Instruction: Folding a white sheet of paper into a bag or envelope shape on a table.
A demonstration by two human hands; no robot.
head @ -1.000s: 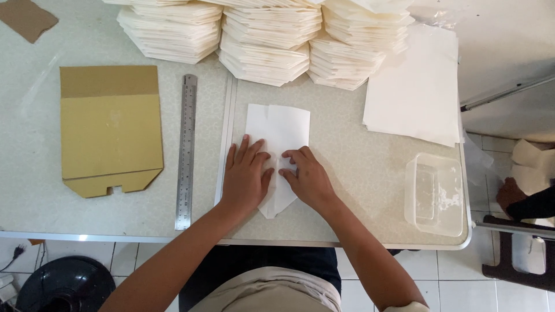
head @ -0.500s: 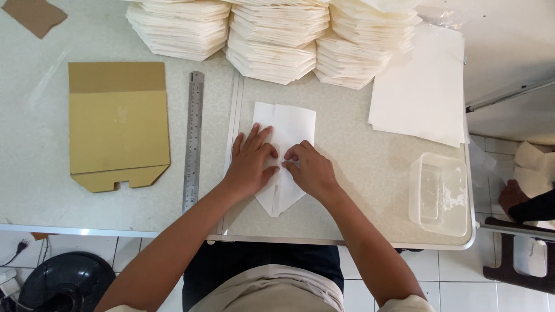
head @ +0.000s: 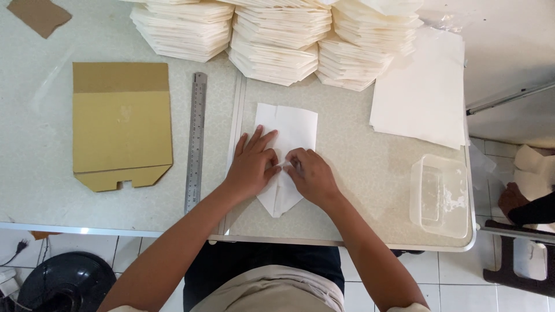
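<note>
A white sheet of paper [head: 292, 128], partly folded to a point toward me, lies on the table in front of me. My left hand [head: 252, 163] presses flat on its left half, fingers spread. My right hand [head: 310, 175] rests on its right half, fingertips pinching a fold near the sheet's middle. The two hands almost touch at the fold.
Stacks of folded white paper [head: 277, 40] line the far edge. A steel ruler [head: 196, 141] and a brown cardboard template [head: 120, 124] lie to the left. Flat white sheets [head: 422, 95] and a clear plastic tub [head: 440, 195] sit on the right. Another person's hand [head: 511, 198] shows at far right.
Both hands stay on the paper; my right fingertips have shifted toward the middle fold. The camera view has shifted slightly.
</note>
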